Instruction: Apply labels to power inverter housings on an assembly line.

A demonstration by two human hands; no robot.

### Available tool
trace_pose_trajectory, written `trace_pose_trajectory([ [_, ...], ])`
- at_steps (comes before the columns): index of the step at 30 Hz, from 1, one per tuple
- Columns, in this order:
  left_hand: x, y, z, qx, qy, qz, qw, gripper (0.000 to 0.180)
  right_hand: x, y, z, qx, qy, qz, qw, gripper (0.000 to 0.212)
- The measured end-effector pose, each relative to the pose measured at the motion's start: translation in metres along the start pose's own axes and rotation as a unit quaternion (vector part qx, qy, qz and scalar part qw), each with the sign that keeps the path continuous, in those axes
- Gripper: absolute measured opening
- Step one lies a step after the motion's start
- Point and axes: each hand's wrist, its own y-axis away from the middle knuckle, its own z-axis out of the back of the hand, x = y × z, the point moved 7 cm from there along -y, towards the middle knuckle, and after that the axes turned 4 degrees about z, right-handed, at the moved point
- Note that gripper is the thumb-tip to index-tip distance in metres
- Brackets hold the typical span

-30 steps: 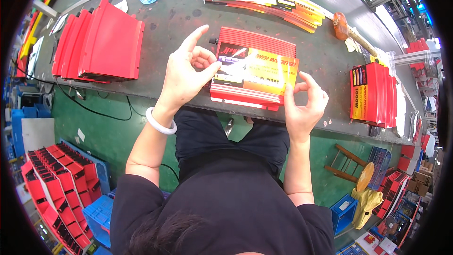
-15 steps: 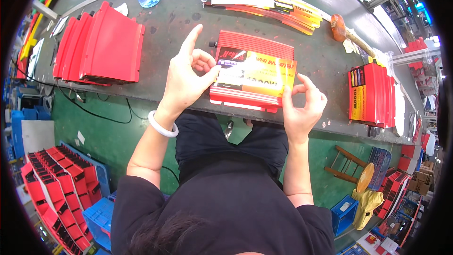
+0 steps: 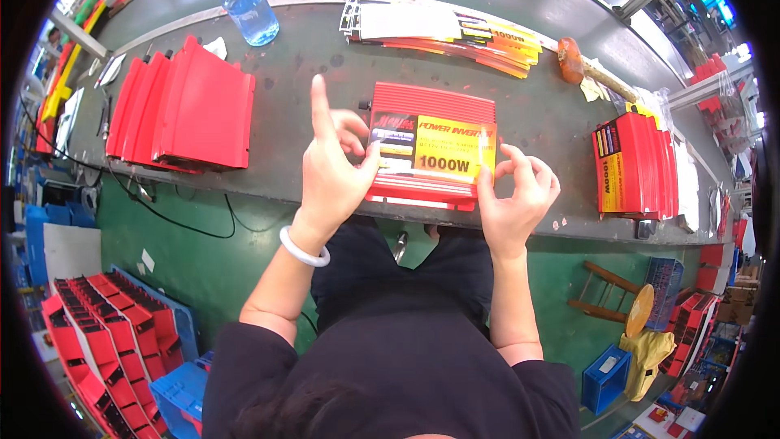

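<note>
A red ribbed power inverter case (image 3: 435, 97) lies at the bench's near edge in front of me. Over its top face is a yellow and black label (image 3: 455, 145). At the label's left edge, my left hand (image 3: 331, 167) pinches it between thumb and curled fingers, with the index finger pointing up. The right edge is in the pinch of my right hand (image 3: 516, 195), whose other fingers are bent. Whether the label's underside touches the case everywhere, I cannot tell.
Red cases (image 3: 191, 106) stand at the left, labelled ones (image 3: 638, 167) at the right. A label stack (image 3: 439, 28), a water bottle (image 3: 248, 4) and a mallet (image 3: 572, 61) lie along the back. Below are a wooden stool (image 3: 638, 309), blue crates (image 3: 605, 378) and stacked red parts (image 3: 106, 333).
The view has shifted, so the bench sits lower in the picture. The label's glare has faded and it looks flatter. Both hands stay at its edges.
</note>
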Motion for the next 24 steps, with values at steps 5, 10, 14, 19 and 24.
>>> trace_pose_trajectory([
  [5, -0.022, 0.000, 0.005, -0.039, -0.138, -0.057, 0.988, 0.084, -0.010, 0.002, 0.001, 0.012, 0.012, -0.062, 0.998, 0.030],
  [10, -0.043, 0.020, -0.040, 0.210, -0.282, -0.186, 0.917, 0.051, 0.013, 0.003, -0.004, 0.006, -0.050, 0.028, 0.998, 0.035],
  [14, -0.038, 0.025, -0.048, 0.219, -0.364, -0.194, 0.884, 0.061, 0.048, 0.007, -0.024, 0.132, -0.081, 0.087, 0.984, 0.046],
  [19, -0.026, 0.028, -0.047, 0.182, -0.387, -0.140, 0.893, 0.080, 0.054, 0.007, -0.033, 0.164, -0.093, 0.085, 0.978, 0.062],
  [24, -0.020, 0.021, -0.028, 0.211, -0.288, -0.148, 0.922, 0.094, 0.082, 0.003, -0.051, 0.240, -0.142, 0.132, 0.951, 0.083],
])
